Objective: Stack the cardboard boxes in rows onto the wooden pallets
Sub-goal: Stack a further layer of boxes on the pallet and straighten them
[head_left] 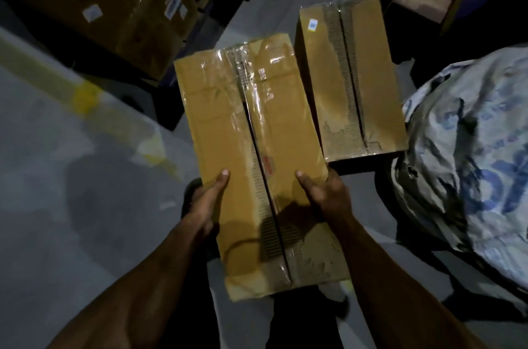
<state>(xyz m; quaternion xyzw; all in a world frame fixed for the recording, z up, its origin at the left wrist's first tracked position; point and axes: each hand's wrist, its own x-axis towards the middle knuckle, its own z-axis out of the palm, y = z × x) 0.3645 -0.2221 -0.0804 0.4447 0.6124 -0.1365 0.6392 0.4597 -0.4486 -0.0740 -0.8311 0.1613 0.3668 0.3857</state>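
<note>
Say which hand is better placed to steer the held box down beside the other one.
Right, probably. The right hand grips the held box on the edge that faces the second box, which lies to its right. The left hand grips the far edge, so it mainly supports.

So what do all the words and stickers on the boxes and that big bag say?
Nothing here reads clearly.
Held box: small red mark by the seam, too blurred.
Second box: white sticker, too small.
Stacked boxes: white labels, blurred.
White sack: big blue letters, creased and cut off, unreadable.
</note>
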